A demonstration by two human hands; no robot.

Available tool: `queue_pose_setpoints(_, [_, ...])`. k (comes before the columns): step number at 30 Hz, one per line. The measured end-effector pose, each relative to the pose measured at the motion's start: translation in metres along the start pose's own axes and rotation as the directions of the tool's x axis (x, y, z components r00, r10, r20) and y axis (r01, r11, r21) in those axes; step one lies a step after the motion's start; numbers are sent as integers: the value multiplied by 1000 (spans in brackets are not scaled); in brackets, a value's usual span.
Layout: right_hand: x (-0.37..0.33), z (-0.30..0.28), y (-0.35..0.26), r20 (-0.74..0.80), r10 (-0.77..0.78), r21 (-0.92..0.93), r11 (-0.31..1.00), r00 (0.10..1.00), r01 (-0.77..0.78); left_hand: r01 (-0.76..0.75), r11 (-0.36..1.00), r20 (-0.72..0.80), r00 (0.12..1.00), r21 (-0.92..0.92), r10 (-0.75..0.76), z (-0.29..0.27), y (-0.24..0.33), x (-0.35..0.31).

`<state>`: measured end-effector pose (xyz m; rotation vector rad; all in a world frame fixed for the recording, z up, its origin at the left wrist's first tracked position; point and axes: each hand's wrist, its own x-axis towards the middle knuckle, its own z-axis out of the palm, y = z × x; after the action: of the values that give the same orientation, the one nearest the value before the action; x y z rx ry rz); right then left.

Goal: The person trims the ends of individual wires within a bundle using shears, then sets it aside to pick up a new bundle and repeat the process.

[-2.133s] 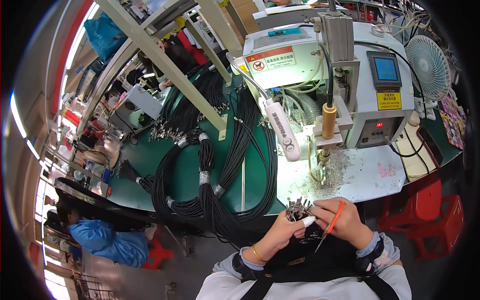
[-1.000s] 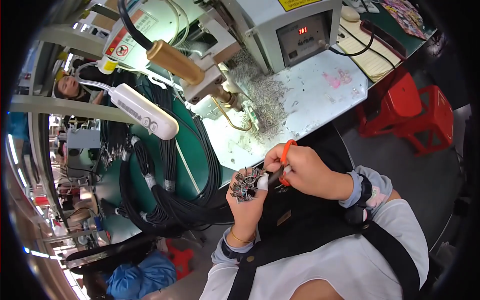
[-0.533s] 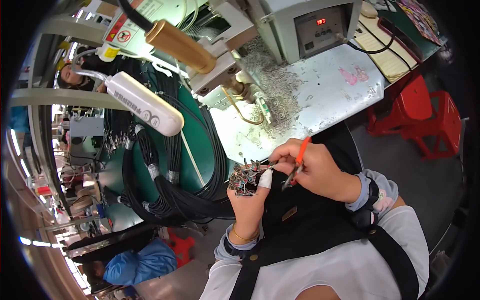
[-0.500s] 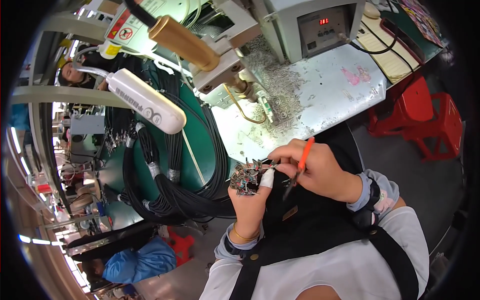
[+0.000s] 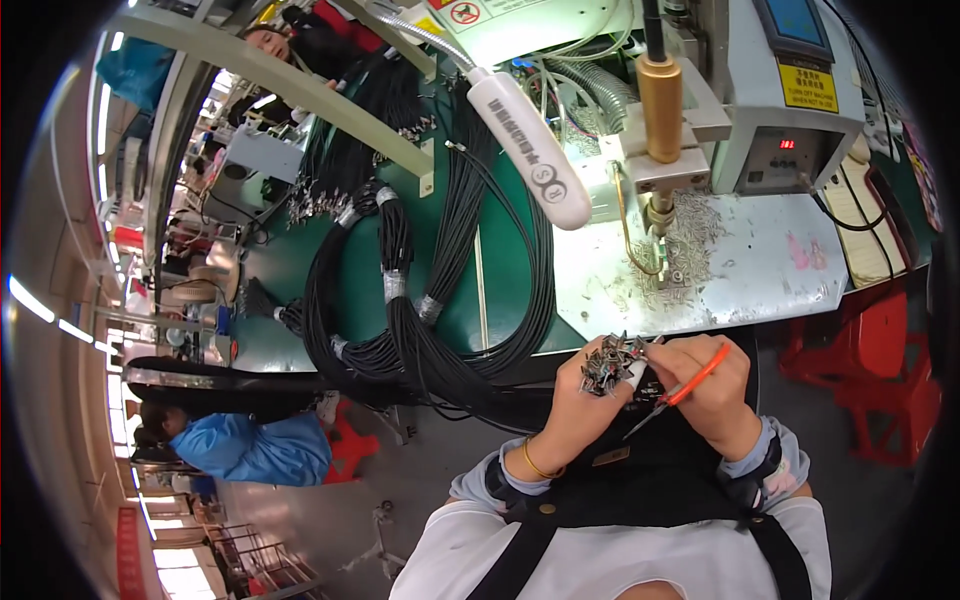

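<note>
My left hand is closed around a bundle of black cables, its thumb wrapped in white. Out of the top of that fist stick the cable ends, a cluster of small metal terminals with bits of coloured wire. Beside it, my right hand has a slim pointed tool with an orange handle tucked in its fingers, the dark tip pointing down and left. Whether it is scissors or tweezers I cannot tell. The right thumb and forefinger pinch close to the terminals; what lies between them is too small to make out.
Ahead stands a press-like machine with a brass-coloured cylinder over a metal plate strewn with small metal bits. A white lamp hangs left of it. Coiled black cables cover the green table. Red stools stand right; a person in blue sits left.
The view has turned, so the machine and both hands appear farther right. My hands stay together at the terminals, and the orange-handled tool is still in the right one.
</note>
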<state>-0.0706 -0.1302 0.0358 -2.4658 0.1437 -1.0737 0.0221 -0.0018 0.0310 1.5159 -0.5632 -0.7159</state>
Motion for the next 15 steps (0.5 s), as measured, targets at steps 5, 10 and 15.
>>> queue_pose_setpoints(5, [-8, 3, -2, 3, 134, 106, 985, 991, -134, 18, 1000, 45, 999, -14, -17, -7, -8, 5])
queue_pose_setpoints(10, [-5, 8, 6, 38, 196, 144, 969, 980, -200, 24, 1000, -33, 999, 11, -23, 0, -9, 6])
queue_pose_setpoints(15, [-7, 3, 3, -2, 168, 152, 974, 986, -166, -23, 989, -38, 999, 147, 29, 4, -2, 7])
